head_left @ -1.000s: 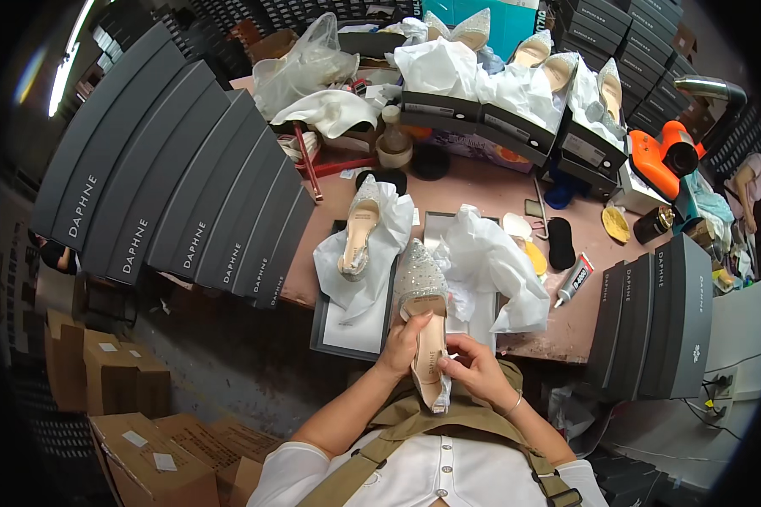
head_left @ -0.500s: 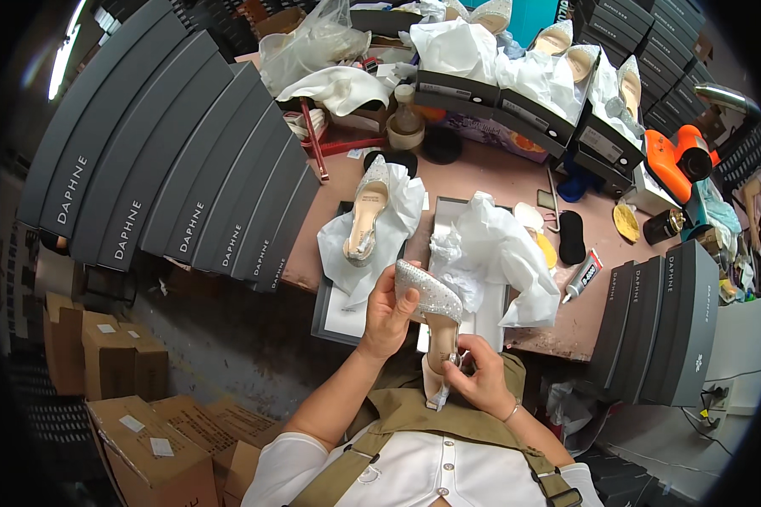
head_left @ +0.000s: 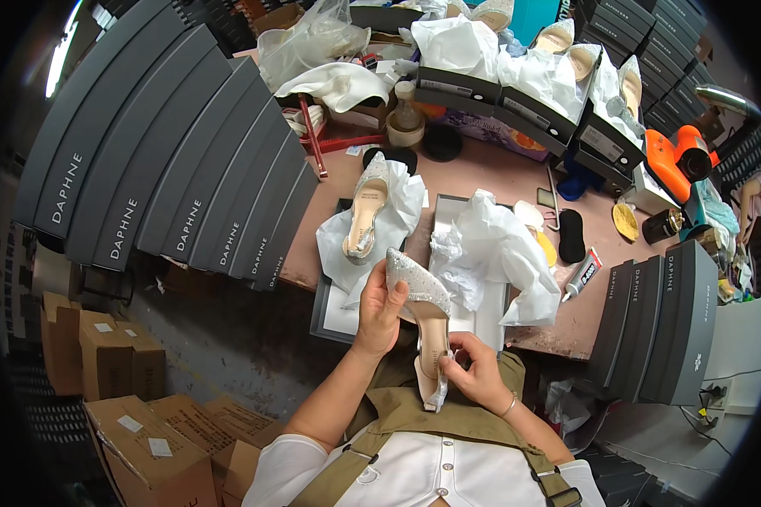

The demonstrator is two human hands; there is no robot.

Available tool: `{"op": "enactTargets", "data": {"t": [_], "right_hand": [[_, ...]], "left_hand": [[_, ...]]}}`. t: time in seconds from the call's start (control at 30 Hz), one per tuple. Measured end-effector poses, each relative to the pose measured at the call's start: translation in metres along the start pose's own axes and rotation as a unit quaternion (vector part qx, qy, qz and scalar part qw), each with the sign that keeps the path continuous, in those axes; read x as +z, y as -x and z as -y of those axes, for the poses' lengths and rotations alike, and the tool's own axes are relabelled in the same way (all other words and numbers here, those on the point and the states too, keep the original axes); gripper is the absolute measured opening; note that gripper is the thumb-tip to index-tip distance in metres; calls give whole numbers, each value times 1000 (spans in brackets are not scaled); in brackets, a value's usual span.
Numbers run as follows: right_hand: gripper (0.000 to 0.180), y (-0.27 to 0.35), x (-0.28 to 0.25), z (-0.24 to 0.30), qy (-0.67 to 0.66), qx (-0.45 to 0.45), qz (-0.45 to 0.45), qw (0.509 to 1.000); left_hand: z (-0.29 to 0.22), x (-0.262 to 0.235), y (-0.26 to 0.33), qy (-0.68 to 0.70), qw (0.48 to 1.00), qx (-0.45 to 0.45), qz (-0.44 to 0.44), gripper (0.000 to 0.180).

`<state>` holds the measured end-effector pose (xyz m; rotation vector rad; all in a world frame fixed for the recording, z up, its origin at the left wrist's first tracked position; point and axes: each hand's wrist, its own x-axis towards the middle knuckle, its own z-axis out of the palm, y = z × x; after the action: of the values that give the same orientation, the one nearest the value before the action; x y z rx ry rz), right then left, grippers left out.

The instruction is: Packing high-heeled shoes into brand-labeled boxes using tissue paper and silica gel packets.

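Note:
A silver, glittery pointed-toe pump [head_left: 416,280] is held above my lap, its toe away from me and its beige insole facing up. My left hand [head_left: 379,314] grips it by the left side of the toe, thumb on the upper. With my right hand [head_left: 477,372], fingers bent, I pinch the right side near the heel, where a clear strip shows. Its mate, another glittery pump [head_left: 369,199], lies on white tissue paper [head_left: 333,249] over a box part. Right of it sits an open grey shoe box [head_left: 482,331] with crumpled tissue [head_left: 500,245].
Tall stacks of dark shoe boxes stand at left [head_left: 144,144] and right [head_left: 651,329]. Glue tube [head_left: 582,274], black oval pad [head_left: 572,237] and orange tool [head_left: 676,160] lie at right. Boxes of shoes [head_left: 528,114] line the back. Cardboard cartons [head_left: 148,448] sit on the floor, lower left.
The held pump has shifted slightly left and turned, so more of its insole shows. Both hands moved with it and keep their grip. The other pump stays put.

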<state>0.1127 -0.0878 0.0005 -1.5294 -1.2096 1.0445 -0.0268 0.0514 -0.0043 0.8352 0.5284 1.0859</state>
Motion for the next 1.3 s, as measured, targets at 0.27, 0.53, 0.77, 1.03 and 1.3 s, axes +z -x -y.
{"op": "enactTargets", "data": {"t": [0.27,0.53,0.77,1.03,1.3], "right_hand": [[27,-1,4,-6,-43,14,6,999],[24,0,4,-13,-176,115,35,977],[22,-3,-15,-17,-287,163,37,943],[18,-6,-15,-28,-329,170,0,929],[44,-11,-41,-14,-335,113,-82,932]], "left_hand": [[2,-4,-2,8,999,-23,-27,43],[0,-5,-3,-59,997,-3,-48,40],[-31,-104,-72,-335,930,38,-144,35],[-7,-126,-128,-352,905,-224,-86,45],[-29,-79,-64,-140,982,-119,31,45]]}}
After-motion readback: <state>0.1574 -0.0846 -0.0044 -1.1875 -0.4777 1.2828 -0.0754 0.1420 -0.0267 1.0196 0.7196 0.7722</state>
